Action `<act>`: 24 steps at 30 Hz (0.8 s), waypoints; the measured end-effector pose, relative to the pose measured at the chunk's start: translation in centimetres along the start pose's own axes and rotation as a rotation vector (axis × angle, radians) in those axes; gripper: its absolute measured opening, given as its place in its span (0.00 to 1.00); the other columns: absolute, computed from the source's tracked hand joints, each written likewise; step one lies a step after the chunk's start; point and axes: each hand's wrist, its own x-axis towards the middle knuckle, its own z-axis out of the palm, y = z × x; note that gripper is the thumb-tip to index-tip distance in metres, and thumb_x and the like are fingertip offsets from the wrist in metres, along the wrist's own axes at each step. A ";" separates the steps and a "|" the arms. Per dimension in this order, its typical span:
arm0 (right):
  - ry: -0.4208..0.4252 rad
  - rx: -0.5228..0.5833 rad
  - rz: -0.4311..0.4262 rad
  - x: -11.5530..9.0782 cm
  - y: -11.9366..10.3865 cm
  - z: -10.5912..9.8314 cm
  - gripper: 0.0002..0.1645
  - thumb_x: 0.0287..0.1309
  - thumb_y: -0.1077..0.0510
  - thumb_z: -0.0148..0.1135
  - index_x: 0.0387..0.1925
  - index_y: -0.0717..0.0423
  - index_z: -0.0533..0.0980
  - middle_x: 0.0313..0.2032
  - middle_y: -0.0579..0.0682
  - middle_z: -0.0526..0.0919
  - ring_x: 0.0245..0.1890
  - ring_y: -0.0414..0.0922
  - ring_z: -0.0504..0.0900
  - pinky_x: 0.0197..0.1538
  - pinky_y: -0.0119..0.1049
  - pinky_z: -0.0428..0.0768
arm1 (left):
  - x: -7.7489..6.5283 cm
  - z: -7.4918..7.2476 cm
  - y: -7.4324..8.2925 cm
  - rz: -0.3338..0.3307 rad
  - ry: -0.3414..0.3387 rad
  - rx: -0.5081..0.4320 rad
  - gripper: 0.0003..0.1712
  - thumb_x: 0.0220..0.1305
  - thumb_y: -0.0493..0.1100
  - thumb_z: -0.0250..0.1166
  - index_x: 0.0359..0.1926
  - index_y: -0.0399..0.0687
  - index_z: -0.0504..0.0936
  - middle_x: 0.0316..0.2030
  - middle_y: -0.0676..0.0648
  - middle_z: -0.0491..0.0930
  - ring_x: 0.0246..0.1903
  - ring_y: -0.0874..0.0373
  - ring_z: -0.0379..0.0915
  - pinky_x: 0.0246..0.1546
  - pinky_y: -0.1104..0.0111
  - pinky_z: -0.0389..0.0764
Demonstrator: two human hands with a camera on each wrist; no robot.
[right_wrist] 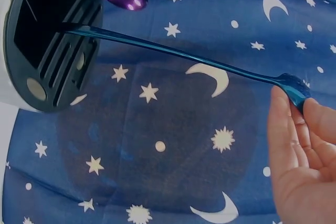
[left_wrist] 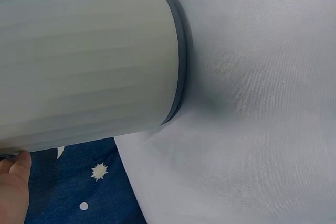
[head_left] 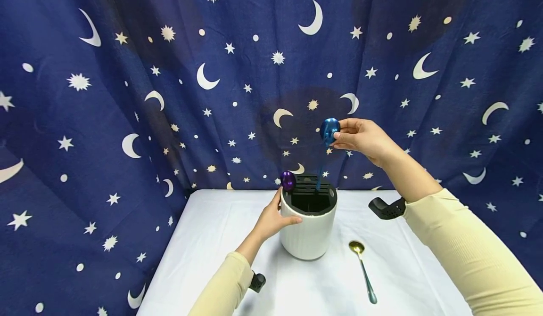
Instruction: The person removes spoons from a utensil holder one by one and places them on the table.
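Observation:
My right hand (head_left: pixel 362 139) pinches a shiny blue spoon (head_left: pixel 329 130) by its bowl, high over a white ribbed utensil holder (head_left: pixel 308 236). The spoon's thin handle points down, and in the right wrist view its end meets the holder's slotted dark top (right_wrist: pixel 58 72). Around the holder's left side, my left hand (head_left: pixel 271 218) grips near the rim, thumb in front and fingers behind. A purple spoon (head_left: pixel 288 181) stands in the holder, bowl up, beside the left fingertips; its handle is hidden inside.
To the right of the holder, a spoon with a gold bowl (head_left: pixel 357 247) and a green-blue handle lies on the white-covered table (head_left: pixel 220 240). Behind the table hangs a dark blue curtain (head_left: pixel 246 132) with moons and stars.

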 end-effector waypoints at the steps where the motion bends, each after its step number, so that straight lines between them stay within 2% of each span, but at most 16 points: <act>1: 0.006 0.000 0.000 -0.1 0.0 -0.3 0.22 0.64 0.64 0.53 0.55 0.73 0.64 0.42 0.58 0.77 0.36 0.40 0.81 0.44 0.32 0.78 | 0.0 0.1 0.0 0.000 0.000 0.000 0.63 0.41 0.59 0.74 0.72 0.58 0.44 0.67 0.48 0.56 0.60 0.45 0.61 0.56 0.54 0.66; 10: 0.042 -0.038 -0.005 -0.7 -0.4 -2.3 0.22 0.64 0.63 0.52 0.57 0.71 0.63 0.40 0.52 0.79 0.37 0.40 0.82 0.46 0.35 0.77 | 0.0 0.2 0.0 0.007 0.003 -0.008 0.63 0.41 0.59 0.74 0.72 0.59 0.44 0.67 0.48 0.56 0.60 0.46 0.61 0.56 0.54 0.66; 17: 0.061 -0.101 -0.001 -1.4 -0.3 -4.1 0.26 0.65 0.60 0.51 0.60 0.71 0.61 0.38 0.47 0.80 0.36 0.37 0.81 0.46 0.31 0.77 | 0.1 0.1 -0.2 0.019 0.003 0.003 0.63 0.40 0.60 0.74 0.72 0.60 0.45 0.67 0.48 0.56 0.60 0.46 0.61 0.56 0.55 0.66; 24: 0.060 -0.082 0.035 -1.9 0.7 -5.5 0.27 0.65 0.61 0.51 0.61 0.73 0.58 0.37 0.45 0.80 0.36 0.37 0.81 0.45 0.30 0.77 | 0.0 0.1 -0.1 0.016 -0.002 0.007 0.63 0.41 0.60 0.74 0.72 0.60 0.45 0.67 0.48 0.57 0.59 0.46 0.62 0.56 0.54 0.66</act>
